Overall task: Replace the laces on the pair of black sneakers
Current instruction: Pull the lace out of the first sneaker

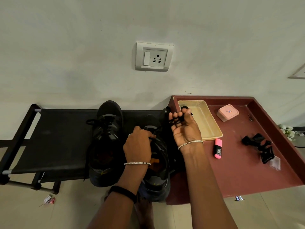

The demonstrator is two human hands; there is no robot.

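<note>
At centre frame the sneaker (158, 154) is lying on the bench (57, 138), toe pointing up-frame; the left grip (140, 142) is seemingly pinching the lace (175, 120) at the eyelets; the right grip (184, 128), just up-right, is curling round its bunched slack.

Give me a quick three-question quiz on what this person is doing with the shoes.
1. True or false: the right hand holds a bunch of black lace.
2. At which shoe does the left hand pinch lace? A) the sneaker beside the maroon table; B) the one farther away; C) neither.
3. Fill in: the pink highlighter lies on the table near a beige ____.

Key: 1 true; 2 A; 3 tray.
</note>
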